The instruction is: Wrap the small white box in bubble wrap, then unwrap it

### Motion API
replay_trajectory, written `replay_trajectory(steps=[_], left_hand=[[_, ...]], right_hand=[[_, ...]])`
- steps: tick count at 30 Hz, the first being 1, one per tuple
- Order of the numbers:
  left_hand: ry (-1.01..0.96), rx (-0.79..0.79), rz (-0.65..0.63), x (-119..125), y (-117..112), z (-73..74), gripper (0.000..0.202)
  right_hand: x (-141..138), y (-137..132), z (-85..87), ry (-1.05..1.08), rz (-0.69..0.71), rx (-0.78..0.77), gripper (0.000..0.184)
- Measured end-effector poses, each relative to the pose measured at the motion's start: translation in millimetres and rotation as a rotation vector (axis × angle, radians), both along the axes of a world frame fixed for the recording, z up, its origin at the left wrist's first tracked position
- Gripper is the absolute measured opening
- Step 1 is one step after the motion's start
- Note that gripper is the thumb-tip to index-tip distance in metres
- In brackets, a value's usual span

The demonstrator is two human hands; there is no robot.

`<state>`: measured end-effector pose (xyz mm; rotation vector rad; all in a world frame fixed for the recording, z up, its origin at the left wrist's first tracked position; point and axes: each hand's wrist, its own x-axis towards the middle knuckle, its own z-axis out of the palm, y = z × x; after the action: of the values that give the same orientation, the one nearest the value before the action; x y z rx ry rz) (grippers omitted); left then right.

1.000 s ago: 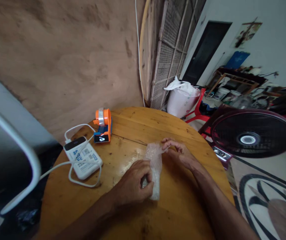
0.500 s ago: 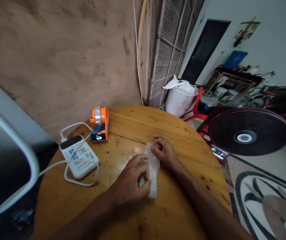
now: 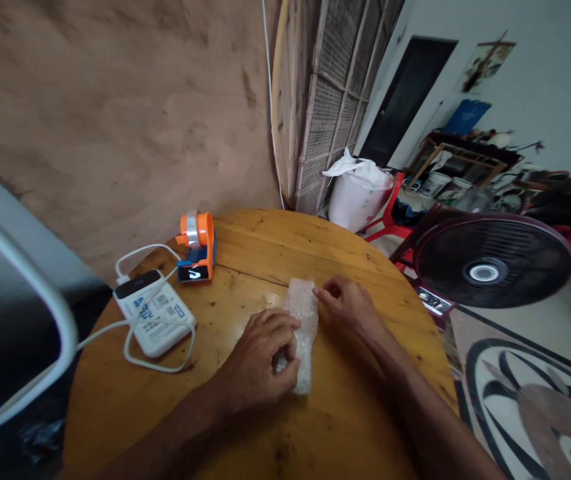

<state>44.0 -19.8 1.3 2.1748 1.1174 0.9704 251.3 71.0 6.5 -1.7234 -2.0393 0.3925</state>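
Half a second ago the right hand (image 3: 348,305) covered the far end of the bubble wrap (image 3: 307,325); now it has shifted rightward, fingertips seemingly at the edge, though blur obscures contact, leaving that end exposed.

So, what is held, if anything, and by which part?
The left hand holds the bubble wrap by its left edge; whether the right hand grips its top right corner is unclear.

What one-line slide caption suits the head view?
On a round wooden table, left hand on bubble wrap, right hand at the wrap's far end.
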Motion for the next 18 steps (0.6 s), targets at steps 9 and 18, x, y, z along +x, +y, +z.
replay_trajectory(steps=[9,18], left_hand=[[-0.002,0.001,-0.020,-0.5,0.2,1.0,0.012],[-0.003,0.009,-0.020,-0.7,0.7,1.5,0.013]], right_hand=[[-14.6,-5.4,3.8,0.006,-0.023,-0.131,0.038],[-17.9,3.7,-17.7,0.462,0.079,-0.120,0.022]])
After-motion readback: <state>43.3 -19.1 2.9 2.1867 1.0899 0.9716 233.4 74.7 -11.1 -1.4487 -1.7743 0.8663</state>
